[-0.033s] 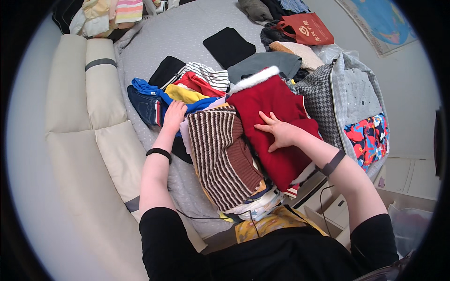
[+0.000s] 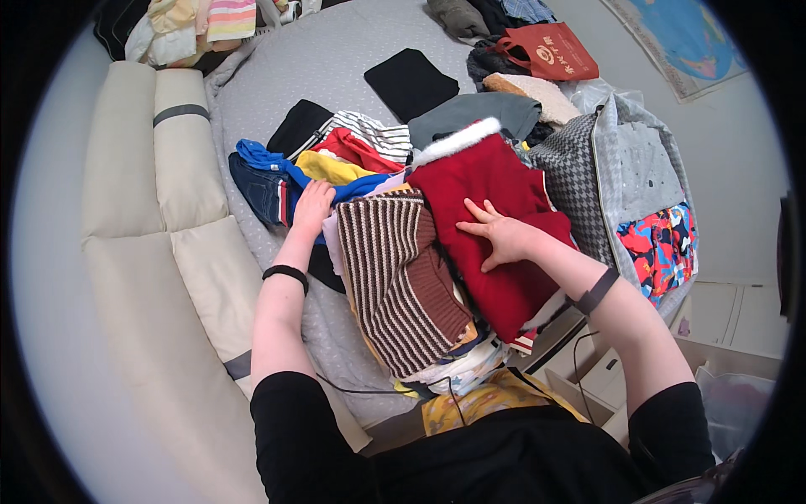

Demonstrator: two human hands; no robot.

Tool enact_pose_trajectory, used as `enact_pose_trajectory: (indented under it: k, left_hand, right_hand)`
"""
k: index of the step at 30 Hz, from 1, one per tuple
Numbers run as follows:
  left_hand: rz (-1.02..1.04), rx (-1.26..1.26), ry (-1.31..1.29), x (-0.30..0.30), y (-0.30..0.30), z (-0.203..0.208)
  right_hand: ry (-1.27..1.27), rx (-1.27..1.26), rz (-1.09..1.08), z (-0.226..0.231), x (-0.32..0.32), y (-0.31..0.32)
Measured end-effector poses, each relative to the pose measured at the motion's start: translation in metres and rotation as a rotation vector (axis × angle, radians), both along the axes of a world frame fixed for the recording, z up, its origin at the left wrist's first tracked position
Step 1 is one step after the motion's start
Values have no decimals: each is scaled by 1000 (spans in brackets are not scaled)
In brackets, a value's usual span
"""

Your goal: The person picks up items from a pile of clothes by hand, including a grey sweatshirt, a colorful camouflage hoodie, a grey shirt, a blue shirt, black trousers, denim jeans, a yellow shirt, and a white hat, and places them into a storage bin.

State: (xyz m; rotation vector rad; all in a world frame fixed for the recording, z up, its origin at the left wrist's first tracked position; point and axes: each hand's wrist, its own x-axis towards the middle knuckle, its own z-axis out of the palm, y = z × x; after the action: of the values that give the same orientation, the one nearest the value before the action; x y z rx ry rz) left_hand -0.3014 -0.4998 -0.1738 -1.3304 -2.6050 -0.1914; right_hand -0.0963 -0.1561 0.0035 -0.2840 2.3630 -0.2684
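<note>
My right hand (image 2: pixel 495 237) lies with its fingers spread on a folded dark red garment with white fluffy trim (image 2: pixel 495 181). Beside that is a folded brown-and-white striped knit (image 2: pixel 390 286), lying on top of a stack of other clothes. My left hand (image 2: pixel 312 208) rests at the edge of a bright blue garment (image 2: pixel 357 190), its fingers extended and no grip showing. Around the left hand are dark blue jeans (image 2: pixel 259 191), a yellow piece (image 2: pixel 334 168), a red piece (image 2: pixel 357 149) and a black-and-white striped piece (image 2: pixel 374 130).
A houndstooth storage bag (image 2: pixel 575 164) stands open on the right with clothes in it. Behind it sit a red carrier bag (image 2: pixel 562 52) and more clothes. A folded black garment (image 2: pixel 410 84) lies farther back on the grey bedspread (image 2: pixel 323 63). Cream padded cushions (image 2: pixel 134 286) line the left.
</note>
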Motion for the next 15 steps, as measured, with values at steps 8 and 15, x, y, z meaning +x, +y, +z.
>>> enact_pose_trajectory:
  k: [8, 15]
  left_hand:
    - [193, -173, -343, -11, 5, -7]
    - [272, -269, -272, 1, 6, 44]
  right_hand:
    - [-3, -1, -5, -3, -2, -8]
    - [-5, 33, -1, -5, -3, -3]
